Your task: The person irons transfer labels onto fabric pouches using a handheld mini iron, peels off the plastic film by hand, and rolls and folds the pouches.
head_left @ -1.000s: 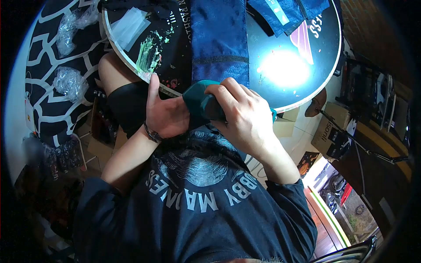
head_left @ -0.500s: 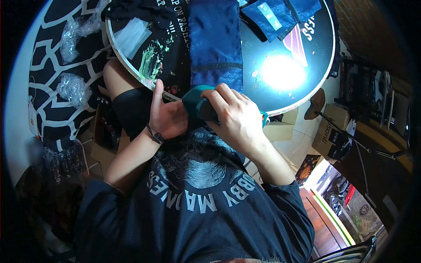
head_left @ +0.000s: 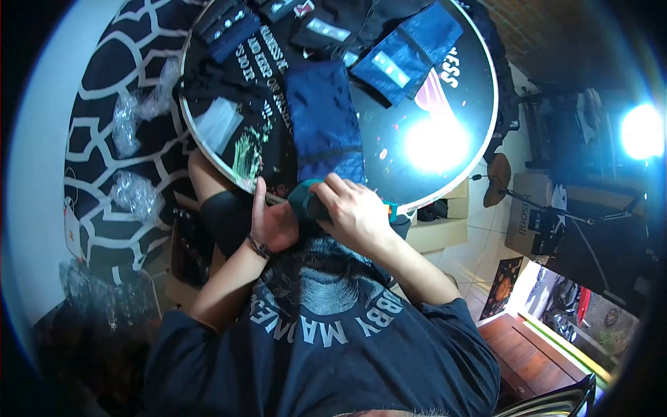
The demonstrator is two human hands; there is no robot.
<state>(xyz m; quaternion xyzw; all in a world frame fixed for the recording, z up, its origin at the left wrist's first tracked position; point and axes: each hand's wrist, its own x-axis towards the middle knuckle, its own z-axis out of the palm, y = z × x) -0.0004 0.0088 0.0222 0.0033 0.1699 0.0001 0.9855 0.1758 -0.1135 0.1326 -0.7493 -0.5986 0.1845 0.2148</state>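
My right hand [head_left: 354,214] is closed around a teal-and-black object [head_left: 303,197], possibly a hand tool, whose exact kind I cannot make out. A bit of its teal and orange end shows past the far side of the hand. My left hand [head_left: 274,224] faces it from the left, thumb stretched up and palm turned inward; its other fingers are partly hidden. Just beyond both hands, a dark blue cloth pouch [head_left: 323,104] with a black band lies lengthwise on the round black table [head_left: 389,163], its near end by the teal object.
Another blue pouch with a pale label [head_left: 427,45] lies at the back right, near a black pouch [head_left: 313,35]. Clear plastic sheets [head_left: 219,125] rest at the table's left. Crumpled plastic [head_left: 137,197] lies on the patterned floor covering. Cardboard boxes [head_left: 434,233] and a lamp arm [head_left: 556,215] are at the right.
The head view has shifted, so more of the table's far side shows. Both hands keep nearly the same pose, with the teal-and-black object still in the right hand.
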